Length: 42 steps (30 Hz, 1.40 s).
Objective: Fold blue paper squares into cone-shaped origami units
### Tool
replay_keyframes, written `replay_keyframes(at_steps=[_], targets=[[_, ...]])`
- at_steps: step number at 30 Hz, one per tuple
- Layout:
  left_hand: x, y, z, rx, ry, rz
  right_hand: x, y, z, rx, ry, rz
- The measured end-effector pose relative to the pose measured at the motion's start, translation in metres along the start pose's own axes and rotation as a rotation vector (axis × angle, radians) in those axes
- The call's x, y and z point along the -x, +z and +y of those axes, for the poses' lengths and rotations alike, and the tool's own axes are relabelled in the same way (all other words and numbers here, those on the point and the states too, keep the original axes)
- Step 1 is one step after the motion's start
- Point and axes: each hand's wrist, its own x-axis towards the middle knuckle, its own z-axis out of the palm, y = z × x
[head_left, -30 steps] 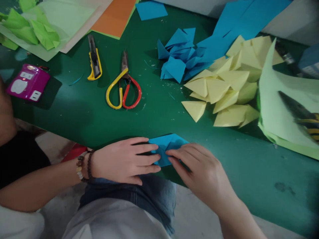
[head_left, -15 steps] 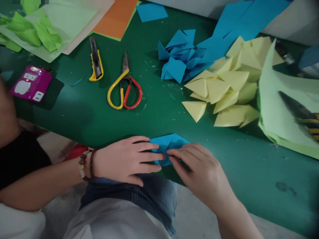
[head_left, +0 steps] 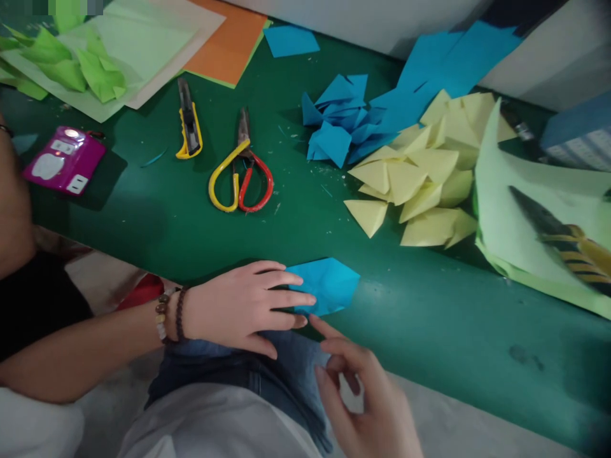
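A folded sheet of blue paper (head_left: 334, 286) lies on the green table near its front edge. My left hand (head_left: 243, 305) rests flat on the paper's left part, fingers spread, hiding that side of it. Just below the paper's lower edge is my right hand (head_left: 363, 381), its index finger stretched toward the paper and the thumb apart. Nothing shows between the right fingers. Whether the index fingertip touches the paper I cannot tell.
Scissors (head_left: 242, 172) and a yellow utility knife (head_left: 189, 124) lie beyond my hands. Folded blue pieces (head_left: 341, 117) and pale yellow pieces (head_left: 415, 172) are piled at the right. A purple box (head_left: 65, 160) stands left, near another person's arm (head_left: 14, 203). Pliers (head_left: 548, 222) lie on green paper (head_left: 506, 172).
My right hand has let go of the blue paper and drawn back toward me, uncovering its right end. The raised flap now lies flat. My left hand stays nearly still.
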Motion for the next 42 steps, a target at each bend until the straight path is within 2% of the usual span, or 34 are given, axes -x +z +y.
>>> replay_keyframes(at_steps=[3, 6, 9, 12, 14, 16, 18, 20, 22, 28, 30, 33, 35, 37, 39, 42], targets=[[0.000, -0.001, 0.000, -0.010, -0.002, 0.008, 0.009, 0.012, -0.004, -0.113, 0.089, -0.062], [0.000, -0.001, 0.001, -0.009, -0.007, 0.009, 0.008, 0.015, -0.005, -0.123, 0.171, -0.044], [0.000, 0.000, 0.001, -0.001, -0.010, 0.008, 0.006, 0.011, -0.006, -0.071, 0.291, 0.034], [0.001, 0.001, 0.001, 0.010, -0.010, 0.008, 0.007, 0.003, -0.002, 0.006, 0.448, 0.168], [0.002, 0.002, 0.000, 0.016, -0.005, 0.011, 0.006, -0.003, 0.005, 0.077, 0.479, 0.258], [0.002, 0.002, -0.001, 0.025, -0.003, 0.012, 0.002, -0.007, 0.014, 0.186, 0.378, 0.313], [0.002, 0.002, -0.001, 0.038, -0.003, 0.016, -0.006, -0.009, 0.022, 0.315, 0.199, 0.326], [0.002, 0.001, -0.002, 0.058, -0.002, 0.024, -0.016, -0.008, 0.028, 0.428, 0.039, 0.307], [0.001, 0.001, -0.002, 0.084, -0.003, 0.037, -0.024, -0.003, 0.030, 0.486, -0.061, 0.266], [0.000, 0.001, 0.000, 0.105, -0.054, 0.040, -0.026, 0.026, 0.004, 0.376, -0.187, 0.181], [0.000, 0.001, 0.000, 0.083, -0.054, 0.033, -0.024, 0.028, 0.000, 0.287, -0.197, 0.148], [0.001, 0.001, -0.001, 0.039, -0.017, 0.020, -0.024, 0.012, 0.012, 0.215, -0.247, 0.182], [0.002, 0.002, -0.002, 0.007, 0.025, 0.040, -0.028, -0.008, 0.031, 0.376, -0.267, 0.275], [0.004, 0.003, -0.003, -0.027, 0.064, 0.072, -0.036, -0.028, 0.052, 0.517, -0.326, 0.212], [0.005, 0.004, -0.004, -0.054, 0.095, 0.102, -0.044, -0.041, 0.066, 0.515, -0.422, 0.116], [0.006, 0.004, -0.003, -0.079, 0.124, 0.131, -0.051, -0.046, 0.074, 0.494, -0.521, 0.040]])
